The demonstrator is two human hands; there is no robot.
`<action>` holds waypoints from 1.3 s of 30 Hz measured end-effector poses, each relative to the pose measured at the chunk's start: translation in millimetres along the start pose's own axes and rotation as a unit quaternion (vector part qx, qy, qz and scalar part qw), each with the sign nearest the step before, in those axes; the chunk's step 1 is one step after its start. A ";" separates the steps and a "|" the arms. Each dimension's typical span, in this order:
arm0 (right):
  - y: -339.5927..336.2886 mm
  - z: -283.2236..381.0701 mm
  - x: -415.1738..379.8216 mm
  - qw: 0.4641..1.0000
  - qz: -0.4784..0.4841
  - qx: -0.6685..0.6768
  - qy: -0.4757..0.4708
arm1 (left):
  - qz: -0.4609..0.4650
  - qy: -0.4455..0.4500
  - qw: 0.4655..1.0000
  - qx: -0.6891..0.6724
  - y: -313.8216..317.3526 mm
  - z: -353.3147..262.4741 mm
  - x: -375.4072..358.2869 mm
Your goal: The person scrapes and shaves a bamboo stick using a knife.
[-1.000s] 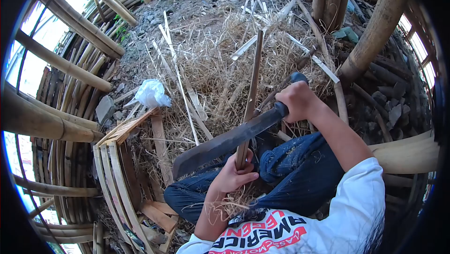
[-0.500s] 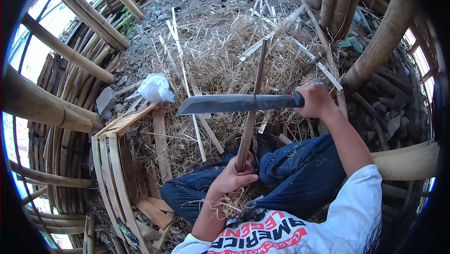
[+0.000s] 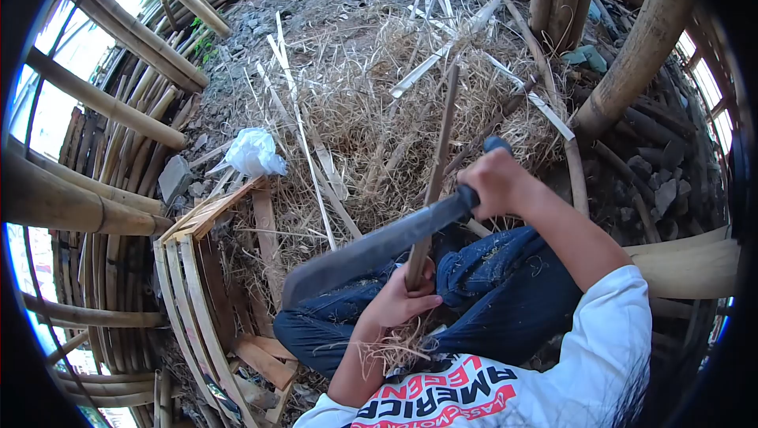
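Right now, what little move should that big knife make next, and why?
I'd probably lift the right grip so the big knife moves up the stick, away from the left grip. The knife crosses the stick just above the left grip, so there seems little room to go lower.

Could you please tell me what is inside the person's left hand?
The left hand is closed around the lower part of a narrow strip, which extends forward from it. The stretch within the grip is covered; its lower end cannot be seen.

One machete; one held stick; one white bag; apparently one crate.
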State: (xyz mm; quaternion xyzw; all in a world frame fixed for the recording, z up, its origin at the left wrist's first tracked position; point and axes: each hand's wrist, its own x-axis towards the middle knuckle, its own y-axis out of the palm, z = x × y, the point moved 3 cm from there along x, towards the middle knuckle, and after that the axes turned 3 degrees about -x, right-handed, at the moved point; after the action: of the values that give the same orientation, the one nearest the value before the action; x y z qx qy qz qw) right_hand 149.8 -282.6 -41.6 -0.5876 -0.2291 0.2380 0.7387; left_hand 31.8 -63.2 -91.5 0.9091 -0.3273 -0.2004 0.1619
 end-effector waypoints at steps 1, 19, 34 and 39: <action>-0.4 -7.4 -1.0 1.000 0.002 0.002 0.003 | -0.003 0.013 1.000 -0.010 -3.3 -3.0 -1.1; -21.0 -47.2 -20.1 0.979 -0.124 -0.045 0.156 | 0.005 -0.040 0.991 -0.127 -4.3 1.2 -10.4; -25.3 -76.4 -16.8 0.965 -0.138 -0.037 0.221 | 0.007 -0.031 0.999 -0.017 -0.2 4.2 -20.0; -24.9 -93.3 -34.0 0.943 -0.148 -0.025 0.297 | 0.022 -0.043 0.999 -0.003 10.1 -1.6 -14.0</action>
State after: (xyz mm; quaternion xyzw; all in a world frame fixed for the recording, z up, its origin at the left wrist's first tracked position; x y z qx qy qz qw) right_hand 183.0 -379.5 -38.4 -0.6090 -0.0893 -0.0656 0.7854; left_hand 17.3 -61.1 -82.2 0.8918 -0.3531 -0.2369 0.1546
